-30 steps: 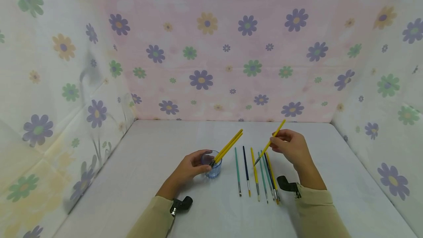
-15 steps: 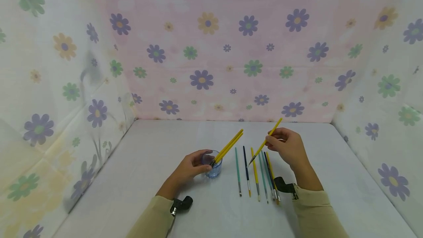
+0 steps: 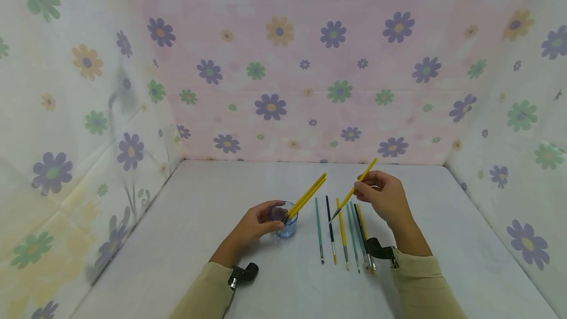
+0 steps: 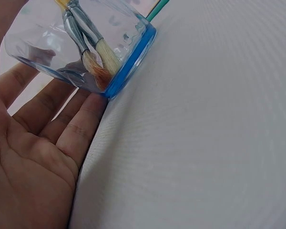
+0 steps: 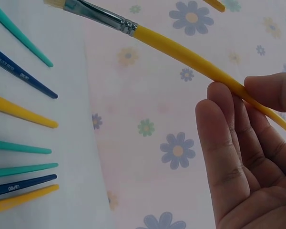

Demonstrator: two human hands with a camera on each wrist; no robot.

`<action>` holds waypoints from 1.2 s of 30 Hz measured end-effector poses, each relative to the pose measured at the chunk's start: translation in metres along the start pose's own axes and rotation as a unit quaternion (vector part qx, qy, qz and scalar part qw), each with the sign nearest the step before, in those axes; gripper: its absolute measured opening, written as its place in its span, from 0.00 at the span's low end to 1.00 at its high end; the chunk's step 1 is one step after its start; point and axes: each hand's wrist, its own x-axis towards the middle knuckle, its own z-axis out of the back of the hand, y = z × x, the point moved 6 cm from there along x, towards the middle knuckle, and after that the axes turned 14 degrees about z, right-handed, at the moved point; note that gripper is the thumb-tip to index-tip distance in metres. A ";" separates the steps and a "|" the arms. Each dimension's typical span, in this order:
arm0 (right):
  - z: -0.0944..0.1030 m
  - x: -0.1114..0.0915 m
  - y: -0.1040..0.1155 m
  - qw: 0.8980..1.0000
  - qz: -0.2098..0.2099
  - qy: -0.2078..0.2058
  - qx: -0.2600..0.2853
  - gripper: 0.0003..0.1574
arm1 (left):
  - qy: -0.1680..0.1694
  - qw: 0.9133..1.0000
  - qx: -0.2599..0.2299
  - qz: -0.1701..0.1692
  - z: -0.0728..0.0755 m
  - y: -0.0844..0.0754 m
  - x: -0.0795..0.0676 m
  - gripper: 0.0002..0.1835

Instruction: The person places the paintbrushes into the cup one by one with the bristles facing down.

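Observation:
My left hand [image 3: 254, 224] holds a clear glass cup [image 3: 289, 232] with a blue base, its fingers around the side. Two yellow-handled paintbrushes [image 3: 307, 195] lean in the cup toward the right, and the left wrist view shows their bristles [image 4: 104, 59] down at the blue bottom. Between thumb and fingers, my right hand [image 3: 387, 198] pinches a third yellow paintbrush [image 5: 181, 54] by the upper handle. Its flat pale bristles point down and left, and in the head view the tip overlaps a dark blue paintbrush [image 3: 329, 210] lying on the table.
Several more paintbrushes lie in a row on the white table [image 3: 199, 191], among them a green one [image 3: 318, 220] nearest the cup and a yellow one [image 3: 339, 218] farther right. Flowered cloth walls [image 3: 305, 78] enclose the table at the back and both sides.
My right hand has moved left with the yellow paintbrush, toward the cup, slowing in the last half second. My left hand and the cup have stayed in place.

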 end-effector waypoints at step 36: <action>-0.042 -0.011 0.041 0.989 0.098 0.008 0.113 0.22 | 0.009 1.000 -0.021 -0.013 0.001 -0.001 0.001 0.37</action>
